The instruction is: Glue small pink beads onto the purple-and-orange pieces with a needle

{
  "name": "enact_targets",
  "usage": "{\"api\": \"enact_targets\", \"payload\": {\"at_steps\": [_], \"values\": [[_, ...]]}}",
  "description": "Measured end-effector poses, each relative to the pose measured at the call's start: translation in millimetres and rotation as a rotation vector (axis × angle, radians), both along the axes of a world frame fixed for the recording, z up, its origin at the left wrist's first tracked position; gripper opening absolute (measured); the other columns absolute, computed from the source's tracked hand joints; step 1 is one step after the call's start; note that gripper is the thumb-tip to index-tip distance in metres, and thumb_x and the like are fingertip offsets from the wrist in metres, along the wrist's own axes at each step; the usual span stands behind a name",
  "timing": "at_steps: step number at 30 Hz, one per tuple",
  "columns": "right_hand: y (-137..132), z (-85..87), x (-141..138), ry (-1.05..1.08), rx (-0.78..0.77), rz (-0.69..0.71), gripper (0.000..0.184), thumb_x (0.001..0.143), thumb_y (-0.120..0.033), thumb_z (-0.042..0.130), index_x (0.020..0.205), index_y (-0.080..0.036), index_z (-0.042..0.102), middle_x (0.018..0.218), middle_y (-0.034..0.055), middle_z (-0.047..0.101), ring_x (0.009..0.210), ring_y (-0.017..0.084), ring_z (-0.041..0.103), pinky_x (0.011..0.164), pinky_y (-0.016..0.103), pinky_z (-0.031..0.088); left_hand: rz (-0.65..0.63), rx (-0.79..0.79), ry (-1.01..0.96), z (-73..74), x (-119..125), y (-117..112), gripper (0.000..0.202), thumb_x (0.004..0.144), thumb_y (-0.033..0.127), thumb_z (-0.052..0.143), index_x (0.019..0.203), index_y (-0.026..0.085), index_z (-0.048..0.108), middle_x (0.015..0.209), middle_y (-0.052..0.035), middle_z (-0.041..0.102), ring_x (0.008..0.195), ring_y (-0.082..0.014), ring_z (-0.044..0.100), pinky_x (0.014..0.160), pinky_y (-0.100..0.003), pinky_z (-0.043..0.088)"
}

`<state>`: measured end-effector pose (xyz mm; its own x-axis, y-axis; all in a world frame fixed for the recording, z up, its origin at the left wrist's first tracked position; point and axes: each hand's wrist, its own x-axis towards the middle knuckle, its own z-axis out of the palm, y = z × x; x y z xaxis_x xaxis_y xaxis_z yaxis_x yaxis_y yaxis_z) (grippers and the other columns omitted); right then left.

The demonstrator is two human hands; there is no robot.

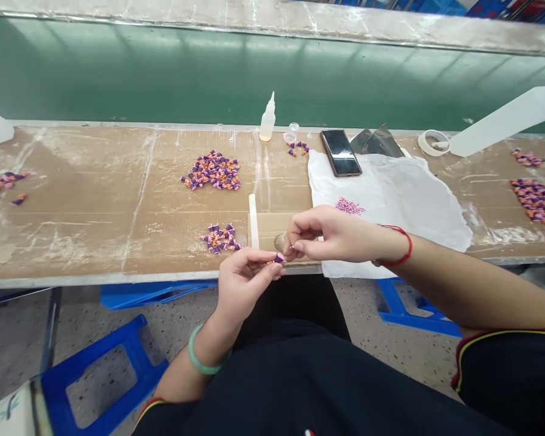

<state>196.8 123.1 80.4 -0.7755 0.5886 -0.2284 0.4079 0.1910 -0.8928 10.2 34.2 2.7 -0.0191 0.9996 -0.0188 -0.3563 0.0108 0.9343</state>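
Note:
Between the thumb and fingers of my left hand (pixel 243 281) is a small purple and orange figurine (pixel 278 258), held near the table's front edge. My right hand (pixel 320 233) is closed in a pinch just right of it, on something too small to make out. A little pile of similar figurines (pixel 220 238) lies left of my hands, with a larger pile (pixel 213 171) behind it. Tiny pink pieces (pixel 349 206) are heaped on a white cloth (pixel 390 188) beyond my right hand. A white strip (pixel 253 221) lies on a cardboard piece (pixel 267 224) close by.
A dropper bottle (pixel 267 121) stands at the back near a small clear cup (pixel 292 132). A phone (pixel 340 152) lies on the cloth's edge, with a tape roll (pixel 433 143) farther right. More figurines (pixel 538 201) lie at the far right. Blue stools (pixel 104 369) stand below the table.

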Motion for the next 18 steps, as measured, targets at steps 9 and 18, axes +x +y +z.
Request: {"api": "enact_targets", "payload": {"at_steps": [9, 18], "values": [[-32.5, 11.0, 12.9, 0.12, 0.039, -0.042, 0.006, 0.082, -0.022, 0.055, 0.081, -0.017, 0.058, 0.073, 0.0005, 0.065, 0.065, 0.011, 0.056, 0.057, 0.021, 0.044, 0.002, 0.129, 0.071, 29.2, 10.9, -13.4, 0.016, 0.074, 0.03, 0.087, 0.08, 0.019, 0.077, 0.076, -0.0033, 0.08, 0.059, -0.0146, 0.075, 0.058, -0.019, 0.064], [-42.6, 17.0, 20.8, 0.149, 0.123, -0.035, 0.009, 0.079, -0.02, 0.053, 0.079, -0.016, 0.061, 0.072, 0.0008, 0.067, 0.064, 0.011, 0.058, 0.056, 0.021, 0.044, -0.003, 0.163, 0.187, 36.2, 15.9, -22.0, 0.017, 0.076, 0.032, 0.085, 0.081, 0.018, 0.077, 0.074, -0.0039, 0.078, 0.059, -0.0153, 0.075, 0.058, -0.022, 0.064]]}}
